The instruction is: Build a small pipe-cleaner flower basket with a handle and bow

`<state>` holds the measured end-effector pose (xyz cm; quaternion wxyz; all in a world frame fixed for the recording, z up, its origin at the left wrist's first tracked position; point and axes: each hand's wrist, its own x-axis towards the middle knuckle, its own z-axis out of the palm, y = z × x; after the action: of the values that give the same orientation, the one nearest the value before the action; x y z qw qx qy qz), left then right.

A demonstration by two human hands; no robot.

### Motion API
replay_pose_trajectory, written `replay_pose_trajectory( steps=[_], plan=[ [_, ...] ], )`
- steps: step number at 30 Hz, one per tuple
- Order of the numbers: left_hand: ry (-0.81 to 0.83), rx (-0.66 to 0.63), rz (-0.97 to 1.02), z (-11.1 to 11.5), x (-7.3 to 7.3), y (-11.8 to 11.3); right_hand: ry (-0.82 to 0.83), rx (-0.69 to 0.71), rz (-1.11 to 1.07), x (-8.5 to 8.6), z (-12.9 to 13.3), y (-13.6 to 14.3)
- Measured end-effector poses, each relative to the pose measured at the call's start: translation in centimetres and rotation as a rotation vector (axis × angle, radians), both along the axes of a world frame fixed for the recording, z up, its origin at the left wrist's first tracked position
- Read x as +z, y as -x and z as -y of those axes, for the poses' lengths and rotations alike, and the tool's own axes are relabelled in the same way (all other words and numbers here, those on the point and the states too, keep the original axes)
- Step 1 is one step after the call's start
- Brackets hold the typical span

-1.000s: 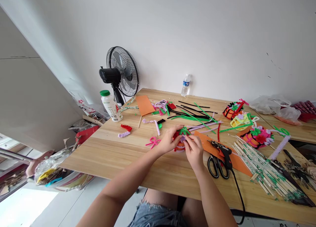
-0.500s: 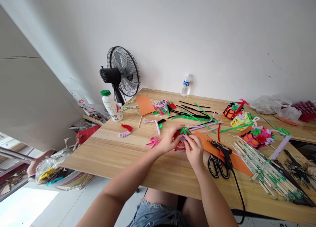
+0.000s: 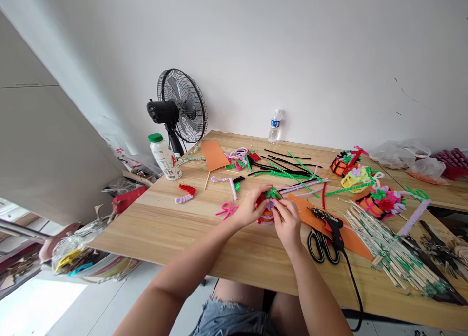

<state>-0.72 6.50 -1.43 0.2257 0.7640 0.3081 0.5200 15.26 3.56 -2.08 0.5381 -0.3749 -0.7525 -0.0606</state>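
Flowered piece (image 3: 266,221), one — left hand (image 3: 254,208) clasping it, right hand (image 3: 288,221) pinching its lilac flower (image 3: 271,206); best pressed gently.

Two hands (image 3: 253,209) (image 3: 288,222), two bottles (image 3: 164,158) (image 3: 275,127), one glue gun (image 3: 335,227)

We see a fuzzy flowered piece (image 3: 273,193) at our right grip (image 3: 288,223), smooth wood-grained counter (image 3: 153,228) beneath, matt orange sheet (image 3: 303,211) rightward, clear glossy plastic bottle (image 3: 275,126) beyond.
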Motion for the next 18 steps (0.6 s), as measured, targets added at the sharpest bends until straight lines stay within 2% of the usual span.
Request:
replay_pose_trajectory(
  steps=[18],
  plan=[
    [0.016, 0.003, -0.019, 0.13, 0.19, 0.14, -0.004, 0.003, 0.004, -0.20, -0.10, -0.11]
  ],
)
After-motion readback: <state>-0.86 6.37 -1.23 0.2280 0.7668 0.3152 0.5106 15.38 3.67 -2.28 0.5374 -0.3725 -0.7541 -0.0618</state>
